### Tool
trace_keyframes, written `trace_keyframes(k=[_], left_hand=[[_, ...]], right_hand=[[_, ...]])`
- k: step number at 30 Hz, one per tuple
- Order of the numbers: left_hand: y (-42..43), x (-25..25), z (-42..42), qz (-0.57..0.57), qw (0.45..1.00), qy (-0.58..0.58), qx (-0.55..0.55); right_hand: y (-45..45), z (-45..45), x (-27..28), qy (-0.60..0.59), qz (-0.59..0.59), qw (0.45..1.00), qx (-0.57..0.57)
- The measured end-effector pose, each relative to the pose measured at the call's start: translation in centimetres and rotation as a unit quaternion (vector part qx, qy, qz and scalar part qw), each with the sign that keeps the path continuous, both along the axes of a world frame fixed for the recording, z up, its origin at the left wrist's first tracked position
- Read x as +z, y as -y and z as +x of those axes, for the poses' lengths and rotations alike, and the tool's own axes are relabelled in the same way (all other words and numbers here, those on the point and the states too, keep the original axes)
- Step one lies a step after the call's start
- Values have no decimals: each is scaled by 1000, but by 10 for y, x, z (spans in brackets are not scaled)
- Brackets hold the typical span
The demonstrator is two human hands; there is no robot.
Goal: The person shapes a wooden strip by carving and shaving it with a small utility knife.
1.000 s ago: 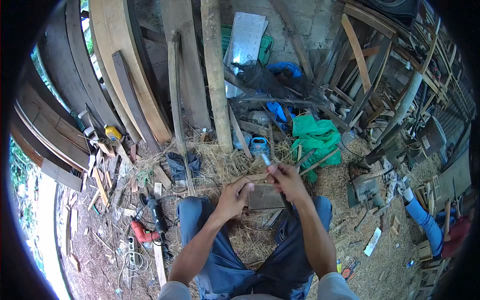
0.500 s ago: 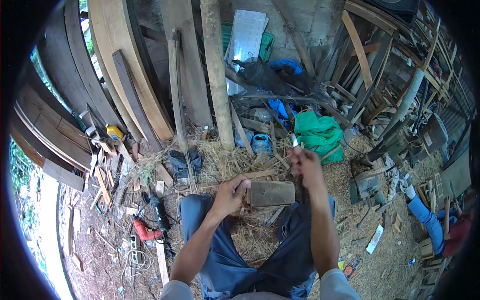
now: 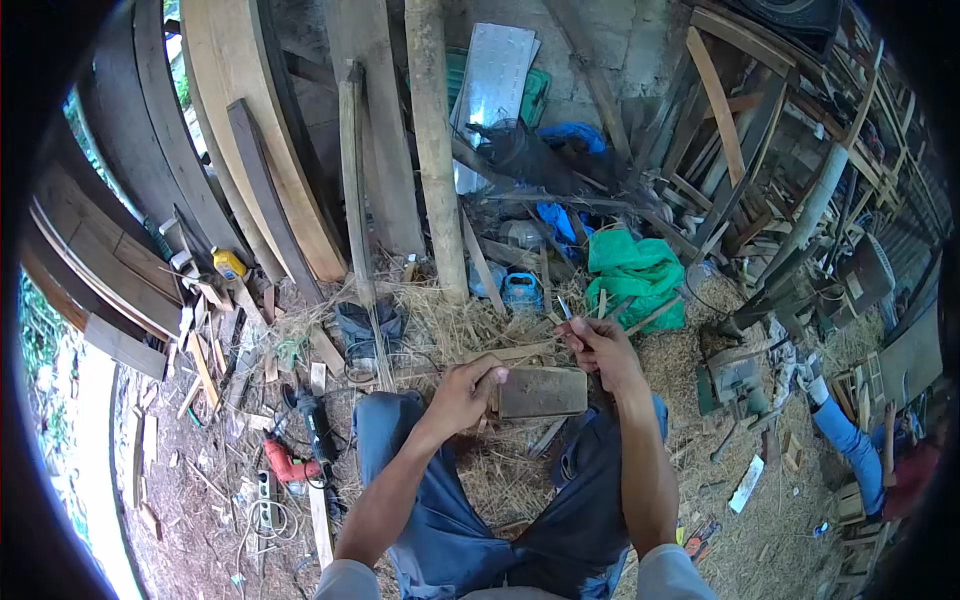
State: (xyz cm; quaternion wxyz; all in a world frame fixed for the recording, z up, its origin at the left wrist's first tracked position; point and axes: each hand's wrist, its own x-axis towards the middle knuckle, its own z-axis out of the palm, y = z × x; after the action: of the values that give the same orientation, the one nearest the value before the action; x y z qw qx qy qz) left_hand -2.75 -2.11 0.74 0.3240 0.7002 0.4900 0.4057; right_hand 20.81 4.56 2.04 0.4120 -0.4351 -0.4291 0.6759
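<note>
Right hand (image 3: 607, 355) lower, nearer block (image 3: 543, 393) | clamped on tool (image 3: 565, 309) | left hand (image 3: 462, 392) curled, hold unclear | block likely stiff, hefty; grip ends

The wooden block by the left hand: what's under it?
Past the near edge of the wooden block, straw-like litter shows on the ground between the knees. Whatever lies directly beneath is covered by the block itself; the left hand hides its left end.

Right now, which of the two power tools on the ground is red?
The pistol-shaped red drill; the long, slim grinder-like tool beside it is dark.
</note>
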Motion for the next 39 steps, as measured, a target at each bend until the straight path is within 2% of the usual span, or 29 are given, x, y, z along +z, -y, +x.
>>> trace_keyframes(k=[2, 4, 5, 7, 8, 9, 11, 13, 15, 19, 21, 24, 25, 27, 29, 31, 32, 33, 35, 39], left_hand=[[-1, 2, 0, -47, 999, 7, -10], [0, 7, 4, -40, 999, 5, -7], [0, 8, 4, -32, 999, 1, -1], [-4, -7, -5, -30, 999, 12, 5], [-3, -14, -9, -26, 999, 26, 10], [-1, -15, -11, -26, 999, 28, 8], [-2, -14, -11, -20, 1000, 4, 7], [-4, -10, -6, -1, 1000, -3, 11], [-5, -7, -6, 12, 1000, -14, 14], [-3, -9, -11, -30, 999, 14, 4], [-1, -9, -15, -30, 999, 23, 6], [-2, -4, -13, 1, 1000, 3, 10], [-2, -2, -12, -10, 1000, -10, 14], [-2, -1, -12, -23, 999, -28, 16], [-1, -2, -11, -46, 999, -27, 4], [1, 1, -15, -46, 999, -20, 12], [2, 2, -17, -45, 999, -13, 20], [0, 0, -20, -42, 999, -12, 20], [-4, -8, -25, 11, 999, 23, 22], [-7, -9, -24, -1, 999, -13, 51]], right_hand=[[11, -10, -2, 2, -9, 1000, -18], [22, -34, -2, 82, 43, 995, 35], [20, -33, -2, 81, 43, 995, 35], [13, -30, -2, 170, 30, 983, -66], [-9, -9, -24, 61, 9, 993, -100], [-11, 4, -20, 63, 9, 993, -101], [-15, 18, -9, -23, 30, 995, -90], [1, -2, -13, 11, 15, 997, -80], [19, -29, -9, 51, -3, 998, 26], [4, -23, -10, 60, -4, 998, 19], [-15, 12, -12, -45, -16, 997, -60], [-8, 19, -13, -23, -7, 998, -60], [-2, 11, -7, -23, -7, 998, -58], [14, -14, -1, 33, -19, 999, 17], [10, -14, -3, -15, -44, 997, 54], [-10, 10, -19, 38, -27, 996, -74], [-20, 28, -22, -42, -34, 994, -93], [-24, 40, -24, -42, -31, 994, -92], [-28, 55, -25, -79, 1, 979, -189], [-5, 28, -12, 9, 3, 989, -147]])
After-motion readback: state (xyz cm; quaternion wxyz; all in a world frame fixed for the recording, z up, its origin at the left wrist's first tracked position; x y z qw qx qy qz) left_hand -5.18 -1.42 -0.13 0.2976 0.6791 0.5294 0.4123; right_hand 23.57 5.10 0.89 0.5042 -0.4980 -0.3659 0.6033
